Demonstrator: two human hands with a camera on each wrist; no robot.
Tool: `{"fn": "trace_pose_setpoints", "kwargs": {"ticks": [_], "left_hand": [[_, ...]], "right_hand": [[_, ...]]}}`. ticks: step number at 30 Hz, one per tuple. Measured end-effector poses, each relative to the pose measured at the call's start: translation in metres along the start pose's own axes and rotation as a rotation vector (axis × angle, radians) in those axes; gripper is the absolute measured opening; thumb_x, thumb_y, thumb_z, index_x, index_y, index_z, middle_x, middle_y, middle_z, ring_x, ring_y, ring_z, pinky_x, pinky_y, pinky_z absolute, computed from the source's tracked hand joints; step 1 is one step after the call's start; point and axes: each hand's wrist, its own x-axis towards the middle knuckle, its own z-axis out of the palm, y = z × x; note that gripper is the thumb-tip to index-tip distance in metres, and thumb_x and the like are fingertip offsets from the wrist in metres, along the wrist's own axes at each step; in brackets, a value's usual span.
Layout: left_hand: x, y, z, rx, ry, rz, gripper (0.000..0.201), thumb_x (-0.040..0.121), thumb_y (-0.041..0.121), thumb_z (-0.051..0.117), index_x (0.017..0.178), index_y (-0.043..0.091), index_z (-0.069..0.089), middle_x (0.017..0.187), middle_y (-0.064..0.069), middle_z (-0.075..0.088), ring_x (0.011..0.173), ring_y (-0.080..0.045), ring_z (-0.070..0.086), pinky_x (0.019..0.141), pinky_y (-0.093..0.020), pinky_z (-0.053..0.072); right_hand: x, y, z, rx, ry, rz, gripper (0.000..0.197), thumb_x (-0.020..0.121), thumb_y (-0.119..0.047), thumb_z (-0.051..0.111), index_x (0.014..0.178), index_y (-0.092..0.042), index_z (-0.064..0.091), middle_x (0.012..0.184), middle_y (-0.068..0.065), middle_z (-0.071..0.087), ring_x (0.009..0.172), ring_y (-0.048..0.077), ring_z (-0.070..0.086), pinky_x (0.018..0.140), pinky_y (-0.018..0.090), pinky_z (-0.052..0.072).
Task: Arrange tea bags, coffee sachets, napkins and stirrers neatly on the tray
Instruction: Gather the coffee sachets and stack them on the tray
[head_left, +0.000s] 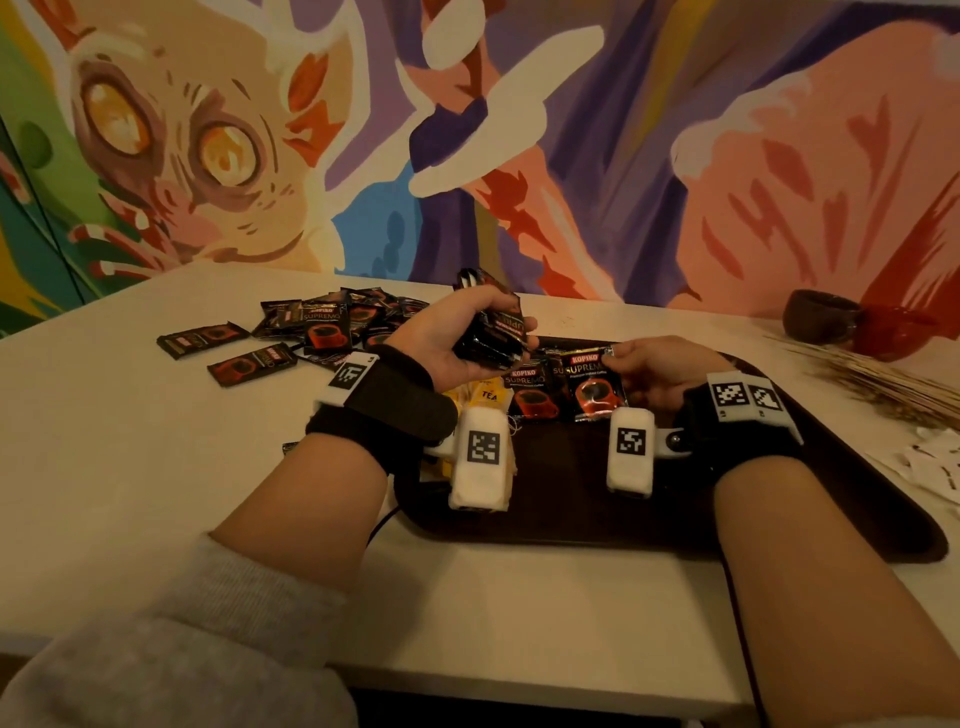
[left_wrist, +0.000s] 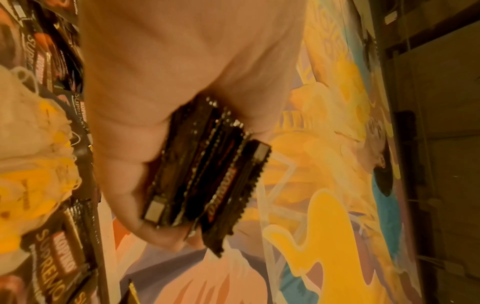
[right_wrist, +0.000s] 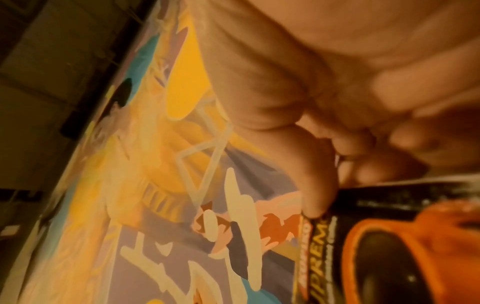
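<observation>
Hidden behind the left wrist camera: most of the yellow tea bags (head_left: 480, 397) on the left part of the dark tray (head_left: 571, 499), one tag reading TEA. Cut off at the right edge: white paper pieces (head_left: 935, 462) on the table, too small to tell whether napkins. Blurred in the right wrist view: fingers and sachet print alike. Impossible to count the sachets in the left hand's stack.

White table (head_left: 130, 467) against a wall with a bright mural (head_left: 519, 130) of orange, purple and pink shapes. Far left on the table, a loose heap of black coffee sachets (head_left: 322, 322), a few lying apart nearer the left edge. Far right, a dark cup (head_left: 818, 317) beside a red cup (head_left: 893, 325), with a bundle of thin wooden stirrers (head_left: 883, 382) lying just in front of them, off the tray.

Left hand (head_left: 457, 332) raised above the far left corner of the tray, palm turned inward, fingers and thumb curled round a stack of sachets (left_wrist: 207, 174) held on edge. Right hand (head_left: 660, 371) low over the far side of the tray, thumb and fingertips pinching the top right corner of a single coffee sachet (head_left: 595, 387) that lies face up beside another sachet (head_left: 527, 395) on the tray. Grey sleeve (head_left: 182, 649) pushed up the left forearm; right forearm bare.
</observation>
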Motion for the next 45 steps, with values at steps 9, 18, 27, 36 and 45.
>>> {"fn": "trace_pose_setpoints", "kwargs": {"ticks": [9,18,27,36,45], "left_hand": [[0.001,-0.008,0.013,0.080,-0.022,-0.109,0.008,0.096,0.013,0.051,0.101,0.008,0.054,0.101,-0.021,0.064,0.079,-0.026,0.064,0.074,-0.036,0.052],[0.001,-0.008,0.012,0.080,-0.003,-0.089,0.009,0.096,0.015,0.052,0.097,0.007,0.056,0.093,-0.016,0.065,0.078,-0.024,0.063,0.075,-0.036,0.051],[0.002,-0.008,0.010,0.047,-0.006,-0.053,0.012,0.094,0.014,0.054,0.103,0.007,0.055,0.088,-0.015,0.064,0.075,-0.026,0.065,0.072,-0.037,0.054],[0.003,-0.006,0.005,0.104,-0.079,0.009,0.011,0.092,0.011,0.056,0.100,0.006,0.062,0.096,-0.012,0.070,0.090,-0.024,0.066,0.084,-0.038,0.052],[0.004,-0.007,0.004,0.206,-0.134,0.186,0.012,0.089,0.009,0.061,0.099,0.009,0.066,0.086,-0.008,0.072,0.081,-0.021,0.069,0.076,-0.036,0.056]], "right_hand": [[0.003,0.005,0.007,0.008,0.099,0.082,0.018,0.092,-0.013,0.056,0.108,-0.009,0.062,0.086,0.006,0.059,0.060,0.010,0.046,0.048,0.021,0.037],[0.001,0.004,0.018,0.199,0.121,0.084,0.026,0.091,0.001,0.054,0.117,-0.003,0.057,0.086,0.012,0.059,0.068,0.017,0.058,0.041,0.020,0.052],[0.002,0.004,0.018,0.279,0.119,0.077,0.007,0.090,0.002,0.054,0.092,-0.004,0.056,0.086,0.012,0.057,0.071,0.018,0.058,0.040,0.020,0.051],[-0.012,-0.007,0.012,0.394,0.145,-0.095,0.010,0.090,-0.006,0.057,0.101,-0.005,0.058,0.082,0.008,0.057,0.066,0.013,0.054,0.045,0.018,0.048],[-0.067,-0.026,0.026,0.145,-0.193,-0.438,0.010,0.089,-0.015,0.055,0.093,-0.012,0.064,0.071,-0.003,0.066,0.048,0.005,0.052,0.043,0.014,0.040]]}}
